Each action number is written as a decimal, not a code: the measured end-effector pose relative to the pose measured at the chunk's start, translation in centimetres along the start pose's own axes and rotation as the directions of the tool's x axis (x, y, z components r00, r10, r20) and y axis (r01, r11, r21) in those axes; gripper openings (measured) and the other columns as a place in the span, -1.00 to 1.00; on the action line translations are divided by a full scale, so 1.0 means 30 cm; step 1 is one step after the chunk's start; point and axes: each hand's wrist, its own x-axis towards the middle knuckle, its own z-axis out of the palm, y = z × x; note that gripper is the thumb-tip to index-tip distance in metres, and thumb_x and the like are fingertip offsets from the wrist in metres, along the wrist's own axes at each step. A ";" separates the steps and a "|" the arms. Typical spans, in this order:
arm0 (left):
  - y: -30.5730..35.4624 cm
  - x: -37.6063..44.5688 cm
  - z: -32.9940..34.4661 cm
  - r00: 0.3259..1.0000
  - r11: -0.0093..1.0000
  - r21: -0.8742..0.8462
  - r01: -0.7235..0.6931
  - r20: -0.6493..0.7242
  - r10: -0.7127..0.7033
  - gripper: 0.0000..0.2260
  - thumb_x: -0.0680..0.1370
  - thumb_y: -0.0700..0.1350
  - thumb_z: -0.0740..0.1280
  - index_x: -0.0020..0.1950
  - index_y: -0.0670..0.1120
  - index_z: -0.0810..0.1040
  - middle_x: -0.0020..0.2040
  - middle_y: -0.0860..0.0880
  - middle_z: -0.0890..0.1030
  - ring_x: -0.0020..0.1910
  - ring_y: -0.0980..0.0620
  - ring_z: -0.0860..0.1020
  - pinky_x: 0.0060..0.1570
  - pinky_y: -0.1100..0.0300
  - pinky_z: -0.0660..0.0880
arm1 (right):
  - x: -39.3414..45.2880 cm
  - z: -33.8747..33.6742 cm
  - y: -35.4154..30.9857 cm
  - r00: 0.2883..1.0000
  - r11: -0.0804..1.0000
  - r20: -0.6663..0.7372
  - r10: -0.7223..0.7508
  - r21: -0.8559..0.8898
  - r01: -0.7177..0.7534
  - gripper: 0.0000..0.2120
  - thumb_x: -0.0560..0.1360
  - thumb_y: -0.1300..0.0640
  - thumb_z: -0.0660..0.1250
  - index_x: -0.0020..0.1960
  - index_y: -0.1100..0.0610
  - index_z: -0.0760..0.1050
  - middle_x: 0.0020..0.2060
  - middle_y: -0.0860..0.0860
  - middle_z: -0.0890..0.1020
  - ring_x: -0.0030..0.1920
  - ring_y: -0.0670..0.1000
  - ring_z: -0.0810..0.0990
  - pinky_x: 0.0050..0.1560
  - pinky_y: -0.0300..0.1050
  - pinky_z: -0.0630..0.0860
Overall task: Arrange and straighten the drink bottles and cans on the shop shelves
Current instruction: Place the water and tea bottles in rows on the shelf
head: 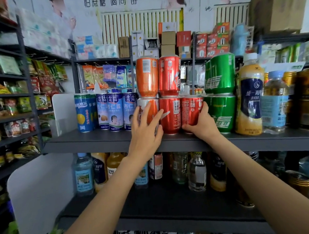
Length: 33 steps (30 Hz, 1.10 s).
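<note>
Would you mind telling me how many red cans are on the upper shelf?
3: one stacked on top beside the orange can, and two below, the middle one and the one gripped by the right hand. More may stand hidden behind.

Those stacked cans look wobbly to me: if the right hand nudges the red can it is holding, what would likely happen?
The red can looks smooth and glossy, so the right hand might slip on it. Nothing appears stacked directly on it, so it should slide freely. It touches the middle red can, which carries an upper red can; a sideways shove could topple that one.

Two bare forearms, no sleeves, unadorned fingers (146, 111)
</note>
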 end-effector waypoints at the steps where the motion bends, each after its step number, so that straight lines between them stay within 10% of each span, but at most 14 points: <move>1: 0.003 -0.001 -0.002 1.000 1.000 -0.012 -0.003 -0.010 0.003 -0.58 0.58 -0.01 0.08 0.45 0.06 0.29 0.53 -0.04 0.06 0.49 -0.09 -0.11 0.40 0.01 -0.11 | -0.010 0.001 -0.005 0.998 1.000 -0.055 -0.026 -0.019 0.025 -0.06 0.37 0.11 0.48 0.50 0.21 -0.08 0.32 0.22 0.35 0.30 0.20 0.38 0.29 0.06 0.31; 5: -0.002 -0.095 -0.030 0.984 0.995 -0.050 -0.083 -0.164 0.074 -0.65 0.55 -0.10 0.12 0.31 -0.07 0.44 0.39 -0.13 0.30 0.37 -0.07 0.16 0.36 0.02 0.14 | -0.172 -0.011 -0.006 0.853 0.928 -0.377 -0.361 -0.055 0.368 -0.51 0.47 0.22 0.35 0.34 0.26 0.28 0.20 0.15 0.40 0.22 0.03 0.38 0.29 -0.11 0.35; 9: -0.064 -0.341 -0.001 0.980 0.993 -0.028 -0.113 -0.169 0.106 -0.74 0.48 -0.16 0.16 0.16 -0.05 0.43 0.19 -0.05 0.38 0.16 -0.04 0.35 0.20 0.20 0.22 | -0.401 0.059 0.123 0.777 0.816 -0.271 -0.569 -0.064 0.575 -0.73 0.46 0.20 0.24 0.16 0.16 0.37 0.04 0.01 0.41 0.07 -0.08 0.41 0.12 -0.33 0.36; 14: -0.190 -0.542 0.133 0.984 0.988 0.036 0.153 0.090 -0.155 -0.69 0.44 -0.09 0.14 0.18 -0.05 0.37 0.17 -0.06 0.38 0.17 -0.07 0.34 0.11 -0.05 0.39 | -0.465 0.282 0.310 0.936 0.938 0.125 -0.328 -0.075 0.339 -0.66 0.46 0.25 0.37 0.20 0.19 0.40 0.06 0.00 0.41 0.07 -0.14 0.38 0.12 -0.13 0.46; 20: -0.309 -0.631 0.181 0.835 0.912 0.179 0.370 0.366 -0.411 -0.61 0.47 -0.18 0.31 0.30 -0.18 0.45 0.30 -0.18 0.43 0.30 -0.23 0.35 0.19 -0.17 0.34 | -0.346 0.550 0.343 0.927 1.000 0.375 -0.015 0.007 0.014 -0.37 0.45 0.07 0.40 0.41 0.22 0.21 0.31 0.12 0.38 0.32 0.06 0.38 0.24 -0.17 0.33; 24: -0.375 -0.667 0.158 0.755 0.903 0.173 0.394 0.500 -0.425 -0.45 0.45 0.12 -0.01 0.29 -0.10 0.50 0.31 -0.07 0.47 0.29 -0.12 0.38 0.24 0.01 0.31 | -0.188 0.710 0.311 0.945 0.942 0.248 0.212 0.206 -0.265 -0.27 0.41 0.09 0.45 0.43 0.22 0.15 0.34 0.15 0.38 0.36 0.13 0.37 0.31 -0.03 0.34; 27: -0.423 -0.649 0.139 0.681 0.879 0.103 0.465 0.593 -0.430 -0.65 0.58 0.00 0.12 0.33 -0.02 0.46 0.37 0.02 0.39 0.33 -0.04 0.29 0.27 0.13 0.22 | -0.099 0.787 0.287 0.902 0.866 0.178 0.392 0.260 -0.428 -0.26 0.41 0.09 0.45 0.43 0.22 0.13 0.34 0.17 0.41 0.32 0.15 0.41 0.19 -0.11 0.40; 33: -0.441 -0.635 0.139 0.643 0.871 0.095 0.482 0.637 -0.425 -0.68 0.60 -0.11 0.17 0.35 0.03 0.43 0.40 0.05 0.33 0.36 -0.03 0.24 0.27 0.15 0.16 | -0.116 0.837 0.336 0.945 0.910 0.042 0.325 0.260 -0.324 -0.42 0.41 0.20 0.44 0.32 0.27 0.26 0.27 0.19 0.44 0.27 0.16 0.45 0.13 -0.13 0.39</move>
